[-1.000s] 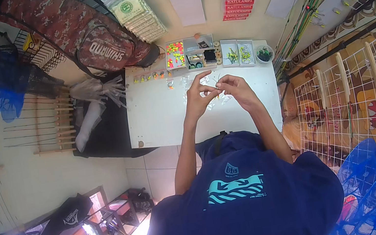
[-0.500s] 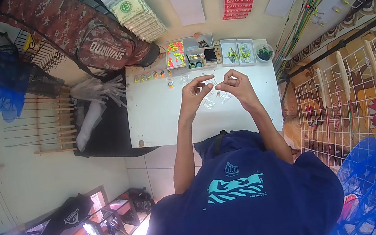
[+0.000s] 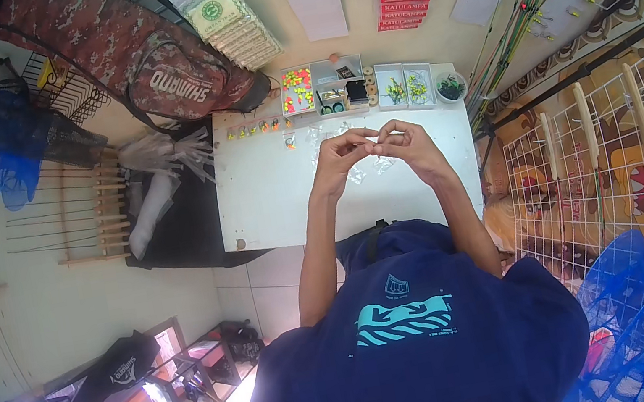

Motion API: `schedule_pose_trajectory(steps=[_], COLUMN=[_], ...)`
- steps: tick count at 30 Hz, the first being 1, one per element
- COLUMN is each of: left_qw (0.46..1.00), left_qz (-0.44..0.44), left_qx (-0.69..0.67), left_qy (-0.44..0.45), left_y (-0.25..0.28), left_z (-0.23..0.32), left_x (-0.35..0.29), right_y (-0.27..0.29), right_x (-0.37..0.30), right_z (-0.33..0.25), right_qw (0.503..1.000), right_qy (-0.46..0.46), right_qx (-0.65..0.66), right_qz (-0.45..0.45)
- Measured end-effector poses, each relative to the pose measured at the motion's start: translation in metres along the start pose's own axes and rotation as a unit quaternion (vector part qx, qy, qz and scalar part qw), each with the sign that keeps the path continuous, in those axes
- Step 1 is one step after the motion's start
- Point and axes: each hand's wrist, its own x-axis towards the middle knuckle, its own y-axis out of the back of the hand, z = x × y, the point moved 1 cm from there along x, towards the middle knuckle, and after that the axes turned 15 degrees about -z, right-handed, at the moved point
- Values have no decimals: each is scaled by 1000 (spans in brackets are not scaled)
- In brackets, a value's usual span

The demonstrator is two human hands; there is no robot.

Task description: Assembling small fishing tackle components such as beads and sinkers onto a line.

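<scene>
Above the middle of the white table (image 3: 281,208), my left hand (image 3: 339,162) and my right hand (image 3: 410,150) meet at their fingertips. Both are closed in a pinch, thumb against fingers. Whatever sits between them is too small and too covered by the fingers to make out. Small clear plastic bags (image 3: 364,170) lie on the table just beneath and behind my hands. Left of them rests a small orange-and-white piece (image 3: 290,143), and a row of little packets with orange and green contents (image 3: 252,130) runs along the table's far left.
At the table's back stand a tray of pink and yellow beads (image 3: 299,105), a white divided box (image 3: 345,108), white boxes of green pieces (image 3: 408,105) and a round tub (image 3: 451,89). A camouflage rod bag (image 3: 138,70) leans at left. Fishing rods (image 3: 512,41) and a wire rack (image 3: 569,151) stand right.
My hands have come together, fingertips now touching where a gap was. The small orange-tipped piece that hung below my right fingers no longer shows.
</scene>
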Motion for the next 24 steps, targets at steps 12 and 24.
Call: schedule_pose_trajectory(steps=[12,24], left_qw=[992,831], left_qz=[73,-37], left_qx=[95,554], left_qy=[44,-41], left_y=[1,-11], left_z=[16,53], left_x=[-2,-1], right_y=[3,3], right_x=[-7,-9], right_z=[-4,-17], right_qw=[939,907], right_qy=[-27,-46], right_qx=[-341,-419], right_qz=[24,-2])
